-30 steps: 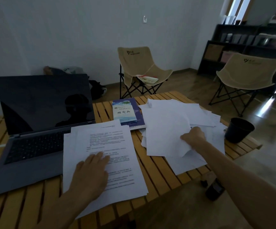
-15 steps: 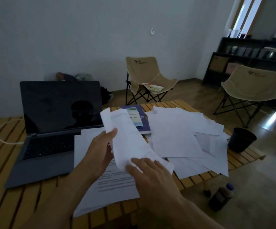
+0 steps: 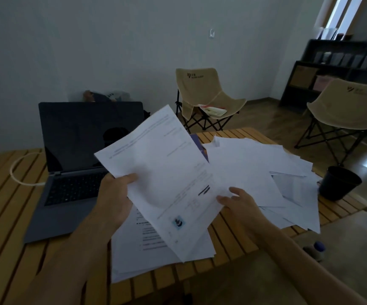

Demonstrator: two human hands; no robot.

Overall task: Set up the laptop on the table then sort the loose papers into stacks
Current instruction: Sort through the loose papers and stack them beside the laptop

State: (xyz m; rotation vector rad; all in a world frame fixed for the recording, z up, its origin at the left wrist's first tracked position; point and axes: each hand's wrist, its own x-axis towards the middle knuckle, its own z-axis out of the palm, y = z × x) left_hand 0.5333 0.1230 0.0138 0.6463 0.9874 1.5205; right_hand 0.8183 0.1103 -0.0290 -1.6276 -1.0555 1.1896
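- Left hand (image 3: 114, 194) pinches a printed sheet (image 3: 167, 179) above the slatted wooden tabletop (image 3: 2, 205).
- Right hand (image 3: 241, 203), fingers spread, touches its edge.
- Open laptop (image 3: 77, 164) left; loose papers (image 3: 266, 172) and black cup (image 3: 338, 182) right.

Lighting: dim, bluish; daylight from window (image 3: 336, 12) top right, floor glare. Wide-angle bowing at edges; slight motion blur.

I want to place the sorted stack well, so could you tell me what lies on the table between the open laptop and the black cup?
In the head view, between the laptop and the black cup lie a stack of printed sheets and a loose spread of white papers.
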